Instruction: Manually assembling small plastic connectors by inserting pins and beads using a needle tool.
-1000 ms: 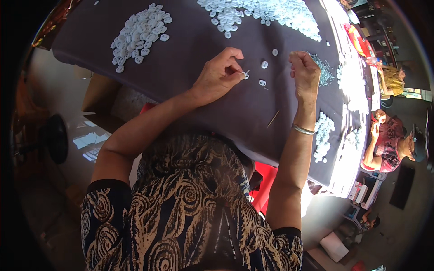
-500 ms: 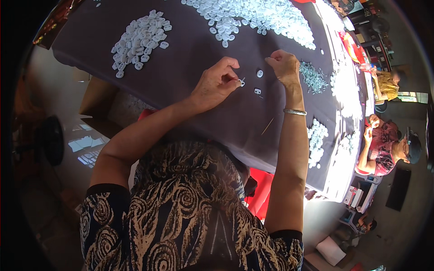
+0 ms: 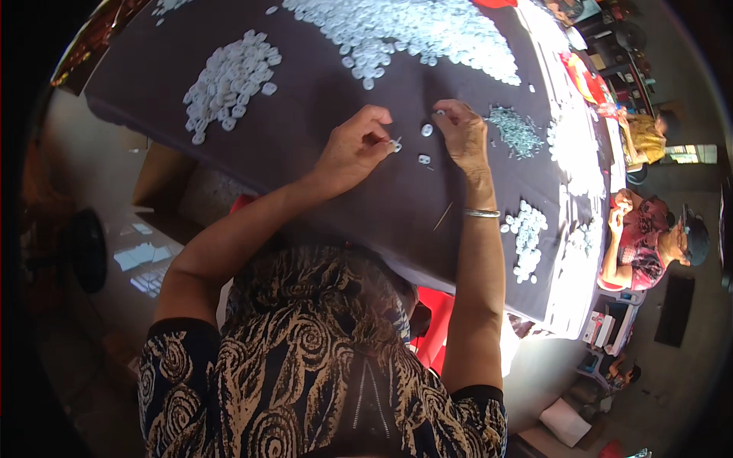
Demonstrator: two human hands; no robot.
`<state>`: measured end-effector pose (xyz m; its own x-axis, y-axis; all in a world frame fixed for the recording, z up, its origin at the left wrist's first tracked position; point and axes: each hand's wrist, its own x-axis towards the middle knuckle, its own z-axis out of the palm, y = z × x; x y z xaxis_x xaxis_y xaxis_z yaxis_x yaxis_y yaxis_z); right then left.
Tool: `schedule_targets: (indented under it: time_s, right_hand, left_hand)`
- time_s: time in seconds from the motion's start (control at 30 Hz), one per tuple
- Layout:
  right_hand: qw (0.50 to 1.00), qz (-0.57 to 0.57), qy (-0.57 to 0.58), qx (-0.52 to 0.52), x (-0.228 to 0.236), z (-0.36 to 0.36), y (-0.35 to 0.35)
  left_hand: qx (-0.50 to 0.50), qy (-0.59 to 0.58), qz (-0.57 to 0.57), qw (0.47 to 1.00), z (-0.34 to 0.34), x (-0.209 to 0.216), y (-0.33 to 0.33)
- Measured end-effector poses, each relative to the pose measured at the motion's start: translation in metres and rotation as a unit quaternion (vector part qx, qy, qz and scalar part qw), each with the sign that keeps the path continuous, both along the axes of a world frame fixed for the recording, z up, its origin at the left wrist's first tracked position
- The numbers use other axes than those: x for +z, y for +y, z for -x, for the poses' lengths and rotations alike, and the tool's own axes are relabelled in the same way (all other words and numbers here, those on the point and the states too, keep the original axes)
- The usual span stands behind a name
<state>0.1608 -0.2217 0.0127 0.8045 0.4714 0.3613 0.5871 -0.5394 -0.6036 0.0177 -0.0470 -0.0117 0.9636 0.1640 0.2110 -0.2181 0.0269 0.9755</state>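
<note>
Pinching a small white piece (image 3: 395, 146) between thumb and forefinger, the left hand (image 3: 353, 149) is over the middle of the cloth-covered worktop (image 3: 389, 217). The right hand (image 3: 464, 139), over the worktop's right half, has its fingertips at another white piece (image 3: 440, 113); whether its grip holds that one or merely touches it, I cannot tell. Below the worktop's left front edge sits an uncovered cardboard box (image 3: 164, 172), its pale contents (image 3: 212, 195) too dim to name. Loose on the worktop are a heap of white ovals (image 3: 231, 84) toward its left side, a broad white spread (image 3: 412, 34) across its far part, and a heap of thin teal bits (image 3: 515, 131) and a white cluster (image 3: 527, 237) toward its right. Near its middle lie a lone oval (image 3: 427, 130) and a two-holed piece (image 3: 424, 159); a slender stick (image 3: 443, 216) lies toward its front edge.
</note>
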Motion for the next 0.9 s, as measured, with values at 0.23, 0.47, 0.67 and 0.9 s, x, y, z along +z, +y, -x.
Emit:
schedule_targets:
  time_s: [0.23, 0.47, 0.67, 0.9]
  right_hand:
    - [0.993, -0.034, -0.029, -0.108, -0.006, 0.010, 0.000]
    - [0.990, 0.037, -0.089, -0.098, -0.006, 0.013, -0.007]
    - [0.992, -0.051, -0.087, -0.073, -0.001, 0.012, -0.010]
    - [0.905, -0.286, 0.307, 0.073, 0.020, 0.060, 0.018]
  left_hand:
    - [-0.005, -0.046, 0.007, 0.999, 0.007, -0.012, 0.003]
    - [-0.004, -0.010, 0.002, 1.000, 0.010, -0.008, 0.006]
    - [-0.015, -0.006, 0.005, 1.000, 0.001, -0.008, 0.003]
    - [-0.007, 0.015, 0.062, 0.998, -0.001, -0.004, 0.001]
